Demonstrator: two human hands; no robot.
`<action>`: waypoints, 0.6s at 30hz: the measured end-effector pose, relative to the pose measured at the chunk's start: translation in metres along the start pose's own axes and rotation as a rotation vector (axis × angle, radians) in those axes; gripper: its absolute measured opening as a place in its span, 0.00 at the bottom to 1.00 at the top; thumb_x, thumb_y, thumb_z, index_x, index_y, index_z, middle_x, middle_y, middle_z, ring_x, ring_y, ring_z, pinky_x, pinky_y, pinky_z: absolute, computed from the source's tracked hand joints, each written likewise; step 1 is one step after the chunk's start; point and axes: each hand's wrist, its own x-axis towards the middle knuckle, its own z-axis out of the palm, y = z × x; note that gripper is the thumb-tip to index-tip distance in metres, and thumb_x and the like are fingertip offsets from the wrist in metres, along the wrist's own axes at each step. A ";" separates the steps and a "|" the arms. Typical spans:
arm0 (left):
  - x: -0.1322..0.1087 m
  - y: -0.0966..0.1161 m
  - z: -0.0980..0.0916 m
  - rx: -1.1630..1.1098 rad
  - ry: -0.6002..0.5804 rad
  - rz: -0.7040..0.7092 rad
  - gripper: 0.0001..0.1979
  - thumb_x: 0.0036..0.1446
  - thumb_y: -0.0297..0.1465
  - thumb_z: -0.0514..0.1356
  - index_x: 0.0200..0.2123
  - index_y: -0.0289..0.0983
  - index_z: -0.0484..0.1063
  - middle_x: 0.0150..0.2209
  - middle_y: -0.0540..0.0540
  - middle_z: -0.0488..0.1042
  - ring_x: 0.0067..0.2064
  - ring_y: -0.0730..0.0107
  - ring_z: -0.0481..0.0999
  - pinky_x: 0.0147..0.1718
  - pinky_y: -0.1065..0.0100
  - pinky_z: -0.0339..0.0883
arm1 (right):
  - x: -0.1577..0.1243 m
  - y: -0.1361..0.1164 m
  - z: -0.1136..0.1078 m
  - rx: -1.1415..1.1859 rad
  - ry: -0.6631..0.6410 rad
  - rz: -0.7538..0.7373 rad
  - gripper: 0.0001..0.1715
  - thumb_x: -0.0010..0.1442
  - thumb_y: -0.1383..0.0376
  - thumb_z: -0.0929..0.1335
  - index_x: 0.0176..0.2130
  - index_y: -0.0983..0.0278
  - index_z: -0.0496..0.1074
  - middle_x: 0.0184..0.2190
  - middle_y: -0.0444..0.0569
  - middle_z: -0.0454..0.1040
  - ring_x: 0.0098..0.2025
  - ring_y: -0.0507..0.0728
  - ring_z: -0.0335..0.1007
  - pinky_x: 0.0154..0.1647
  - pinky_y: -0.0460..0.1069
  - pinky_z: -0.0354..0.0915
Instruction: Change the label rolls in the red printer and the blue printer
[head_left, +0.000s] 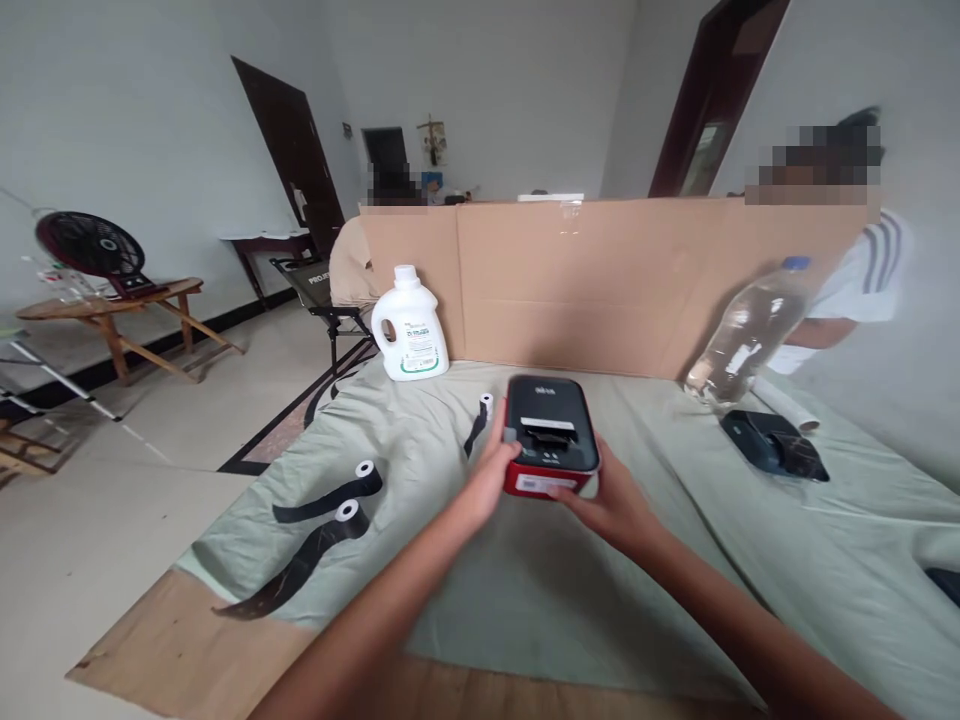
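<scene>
Both of my hands hold a receipt printer (551, 415) with a black top and a red lower body, a white strip showing at its slot. My left hand (491, 475) grips its left side, thumb on the top edge. On the opposite side, my right hand (611, 500) wraps the right edge, thumb across the white label on the front. Fingers beneath the printer are hidden. Just beyond my left hand lies a small paper roll (480, 420) with a dark tail. Two more rolls, a rear one (360, 482) and a front one (341, 525), trail dark strips on the cloth.
A white detergent bottle (412, 330) stands at the back left before a cardboard partition (570, 290). On the right, a large clear bottle (757, 325) leans near a dark device (769, 445). Two people sit beyond the partition. A fan (94, 245) stands on a wooden table.
</scene>
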 end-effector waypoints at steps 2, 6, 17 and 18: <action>0.015 0.035 -0.038 0.043 0.094 0.100 0.36 0.53 0.33 0.58 0.67 0.46 0.64 0.68 0.54 0.64 0.73 0.55 0.55 0.72 0.54 0.46 | 0.040 -0.036 0.026 0.053 0.014 -0.032 0.43 0.54 0.57 0.76 0.64 0.58 0.61 0.56 0.56 0.75 0.55 0.68 0.74 0.54 0.61 0.72; 0.062 0.083 -0.118 0.021 0.220 0.144 0.35 0.49 0.31 0.57 0.63 0.42 0.69 0.57 0.51 0.77 0.63 0.51 0.70 0.64 0.53 0.62 | 0.125 -0.078 0.093 0.171 0.013 -0.154 0.38 0.50 0.62 0.75 0.59 0.58 0.65 0.54 0.51 0.76 0.54 0.65 0.74 0.54 0.58 0.71; 0.136 0.028 -0.223 -0.170 0.455 -0.035 0.34 0.40 0.29 0.55 0.54 0.34 0.74 0.36 0.47 0.81 0.38 0.59 0.79 0.39 0.64 0.72 | 0.218 -0.039 0.225 0.021 -0.198 0.243 0.39 0.42 0.63 0.79 0.52 0.63 0.66 0.53 0.56 0.74 0.56 0.67 0.71 0.54 0.58 0.68; 0.138 0.021 -0.225 -0.187 0.476 -0.048 0.33 0.40 0.28 0.55 0.54 0.35 0.74 0.36 0.47 0.80 0.38 0.59 0.79 0.38 0.64 0.72 | 0.222 -0.035 0.227 0.019 -0.233 0.288 0.40 0.41 0.65 0.79 0.51 0.64 0.66 0.53 0.57 0.74 0.54 0.66 0.72 0.53 0.58 0.69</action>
